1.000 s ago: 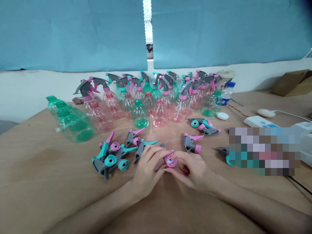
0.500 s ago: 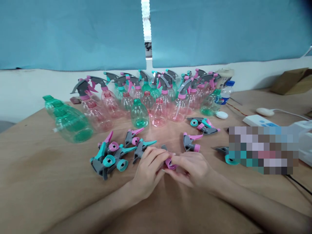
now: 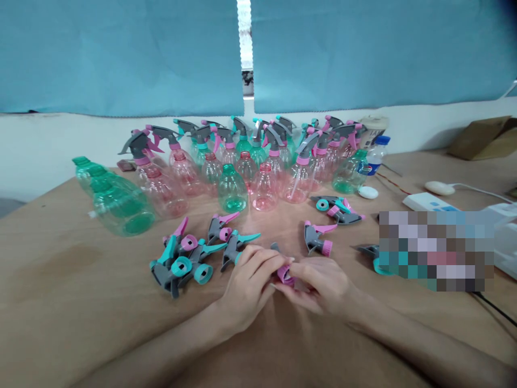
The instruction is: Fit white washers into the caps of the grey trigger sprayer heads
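Note:
Between my two hands is a grey spray trigger head (image 3: 286,274) with a pink collar, its collar opening turned toward me. My left hand (image 3: 251,285) wraps round the grey body, which it mostly hides. At the collar, my right hand (image 3: 321,283) pinches with thumb and forefinger. Close to my left fingers lies a teal-levered trigger head (image 3: 233,250). Several more trigger heads (image 3: 181,267) are piled to the left. A pink one (image 3: 319,237) rests just beyond my right hand.
Behind stand several clear pink and green bottles, some open like the green bottle (image 3: 233,188), others with trigger heads fitted. Green bottles (image 3: 123,205) cluster at the left. A blue-capped drink bottle (image 3: 375,156), a power strip (image 3: 430,202) and a cardboard box (image 3: 482,137) are on the right.
Both hands keep hold of the trigger head. Its pink collar shows a little more between my fingers, and the whole view has shifted slightly.

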The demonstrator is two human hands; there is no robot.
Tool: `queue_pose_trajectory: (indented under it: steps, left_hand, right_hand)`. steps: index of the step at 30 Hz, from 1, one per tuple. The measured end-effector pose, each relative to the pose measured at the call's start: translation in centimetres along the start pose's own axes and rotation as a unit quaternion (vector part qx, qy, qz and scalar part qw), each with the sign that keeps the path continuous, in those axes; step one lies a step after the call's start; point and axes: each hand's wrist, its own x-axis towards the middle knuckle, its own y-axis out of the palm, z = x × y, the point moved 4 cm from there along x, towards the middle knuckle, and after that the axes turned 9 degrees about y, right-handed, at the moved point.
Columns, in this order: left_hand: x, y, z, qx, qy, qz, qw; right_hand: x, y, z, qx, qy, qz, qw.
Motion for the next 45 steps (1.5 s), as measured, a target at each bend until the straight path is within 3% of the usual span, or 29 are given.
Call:
queue_pose_trajectory:
  steps: [5, 11, 22, 26, 33, 39, 45]
  left_hand:
    - [0.0, 0.0, 0.2, -0.005, -0.014, 0.004, 1.0]
    - [-0.2, -0.3, 1.2, 0.005, -0.08, -0.012, 0.997]
    - [-0.1, -0.3, 1.1, 0.007, -0.08, -0.015, 0.997]
    - [-0.1, -0.4, 1.1, 0.015, -0.077, -0.019, 0.997]
    - [-0.1, -0.3, 1.1, 0.016, -0.073, -0.02, 0.997]
    - [-0.1, -0.4, 1.1, 0.013, -0.074, -0.022, 0.997]
    - [0.0, -0.3, 1.2, 0.011, -0.072, -0.023, 0.997]
  right_hand:
    - [-0.4, 0.2, -0.4, 0.01, 0.021, 0.012, 1.0]
    - [-0.4, 0.4, -0.9, 0.015, 0.05, 0.038, 0.998]
    - [0.4, 0.1, -1.2, 0.123, 0.162, 0.114, 0.972]
    - [0.2, 0.1, -1.4, 0.147, 0.203, 0.098, 0.963]
    - [-0.1, 0.0, -1.9, 0.203, 0.285, 0.007, 0.937]
    - [0.9, -1.1, -1.1, 0.141, 0.241, 0.007, 0.96]
    - [0.5, -1.7, -1.2, 0.097, 0.19, -0.031, 0.976]
